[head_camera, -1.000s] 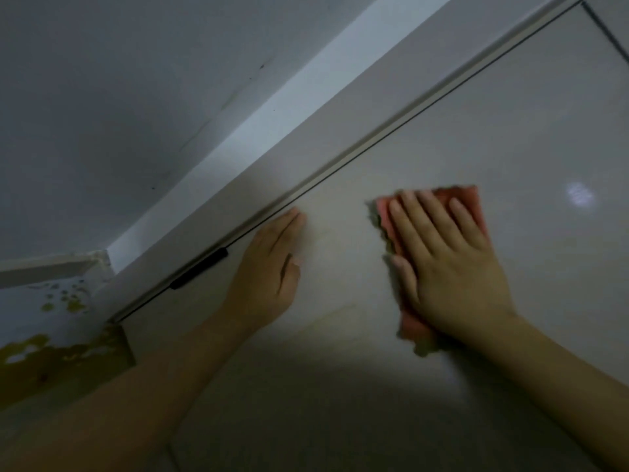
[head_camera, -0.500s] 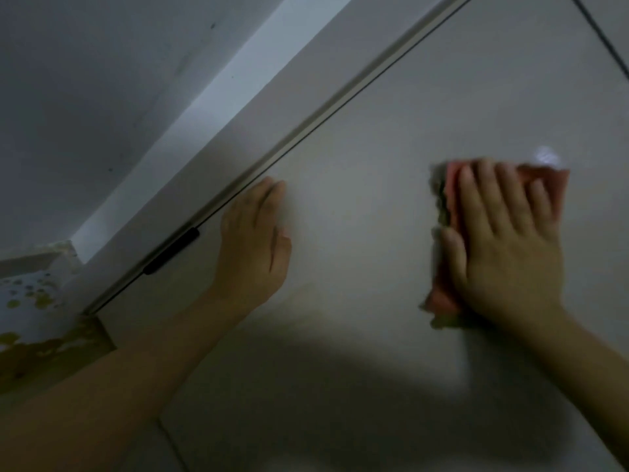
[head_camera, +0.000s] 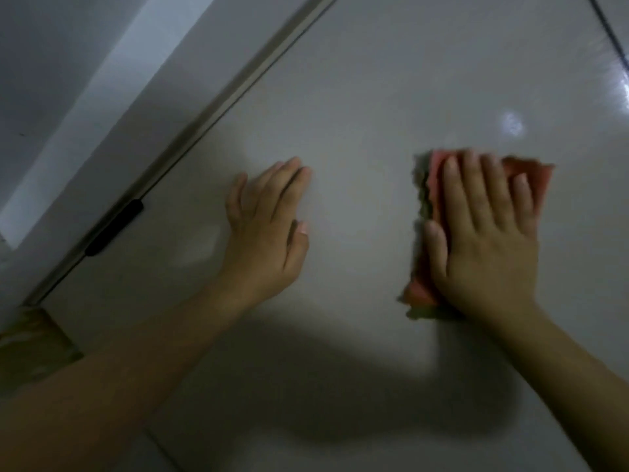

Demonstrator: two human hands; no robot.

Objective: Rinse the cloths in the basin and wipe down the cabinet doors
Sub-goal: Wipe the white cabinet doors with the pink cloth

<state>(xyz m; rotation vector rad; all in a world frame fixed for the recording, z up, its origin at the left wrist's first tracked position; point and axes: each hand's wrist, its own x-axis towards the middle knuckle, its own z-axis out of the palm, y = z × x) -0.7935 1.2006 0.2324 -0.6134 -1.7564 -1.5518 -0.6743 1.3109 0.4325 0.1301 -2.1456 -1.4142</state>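
Note:
A glossy white cabinet door [head_camera: 374, 97] fills most of the head view, seen from below at a slant. My right hand [head_camera: 483, 240] lies flat on a folded pink cloth [head_camera: 531, 178] and presses it against the door at the right. The cloth's edges show above the fingertips and below the thumb. My left hand [head_camera: 269, 233] rests flat on the bare door to the left of the cloth, fingers together, holding nothing.
A metal rail [head_camera: 211, 117] runs along the door's upper edge, with a black hinge piece [head_camera: 114, 228] on it at the left. A dark gap [head_camera: 609, 32] at the top right marks the neighbouring door. Peeling yellowish wall [head_camera: 30, 345] shows at the far left.
My right hand slid the pink cloth to the right across the door. My left hand now lies farther from the rail, on the open door face.

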